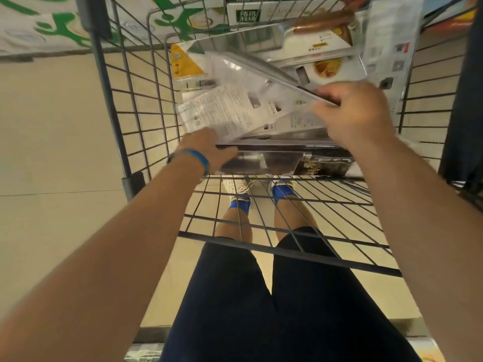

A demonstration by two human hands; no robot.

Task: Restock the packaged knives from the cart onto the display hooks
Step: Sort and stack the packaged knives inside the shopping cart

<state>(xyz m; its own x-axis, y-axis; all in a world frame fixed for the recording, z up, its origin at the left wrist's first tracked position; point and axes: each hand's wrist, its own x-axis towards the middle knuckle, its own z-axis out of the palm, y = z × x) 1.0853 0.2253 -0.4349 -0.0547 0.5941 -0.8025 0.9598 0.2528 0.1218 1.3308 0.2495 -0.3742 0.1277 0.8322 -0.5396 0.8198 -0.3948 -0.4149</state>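
I look down into a wire cart [136, 121] holding several packaged knives. My right hand [352, 113] pinches the edge of a clear blister-packed knife [251, 74] and lifts it at a tilt above the pile. My left hand [209, 150], with a blue band at the wrist, holds the left end of a dark boxed cleaver [282, 160] lying flat at the near end of the cart; its fingers are hidden under a white printed package [222, 111]. More white knife packages [326, 45] lie farther back.
The cart's near wire flap [300, 220] slopes toward me over my legs and blue shoes. Beige floor tiles [52, 126] spread to the left. Cartons with green print [52, 22] stand beyond the cart, and a dark upright [462, 100] is at the right.
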